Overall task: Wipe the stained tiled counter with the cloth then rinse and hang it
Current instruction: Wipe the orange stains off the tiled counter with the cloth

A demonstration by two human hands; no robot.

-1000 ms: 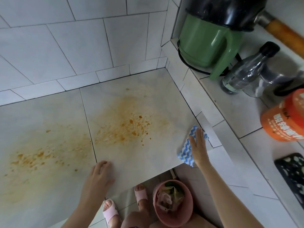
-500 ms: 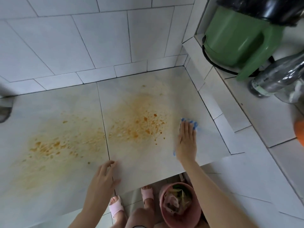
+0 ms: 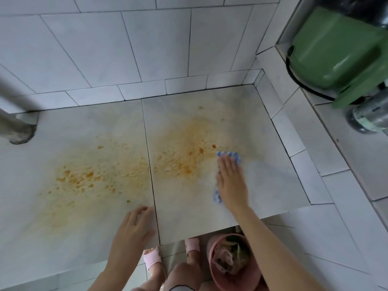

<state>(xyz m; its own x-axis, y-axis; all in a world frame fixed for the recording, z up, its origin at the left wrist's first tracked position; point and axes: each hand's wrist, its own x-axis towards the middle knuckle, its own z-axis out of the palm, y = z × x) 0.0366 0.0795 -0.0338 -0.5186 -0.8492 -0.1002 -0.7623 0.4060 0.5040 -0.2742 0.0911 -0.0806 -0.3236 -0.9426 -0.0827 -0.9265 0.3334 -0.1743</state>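
Wiping, the first step of the task, and by the look of things barely begun. Pressing the blue-and-white checked cloth (image 3: 229, 154) flat against the tabletop (image 3: 270, 185) with the right hand (image 3: 232, 182), fingers straight and close together on top, not curled round it. Mostly hidden under the palm, peeking out past the fingertips and beside the heel of the hand. Sitting at the right edge of the orange stain (image 3: 184, 152) on the right tile, thickest specks just to the left. Resting on the tabletop near the front edge with the left hand (image 3: 131, 229), fingers relaxed and slightly apart, holding nothing, right by the grout line. Left to clean as well: a second stain (image 3: 88, 177) across the left tile.

Next, most likely: sweeping the cloth leftward through the specks with firm downward pressure, then on over the grout line, probably in several passes. Rinsing and hanging not yet started; no tap or hook in view.

On the floor below the tabletop edge, a pink bin (image 3: 212, 267) holding scraps, seemingly vegetable trimmings and something crumpled. On the raised ledge at right, a green jug (image 3: 336, 49), contents hidden. Just beside it, the base of a clear bottle (image 3: 369, 119), contents impossible to tell.
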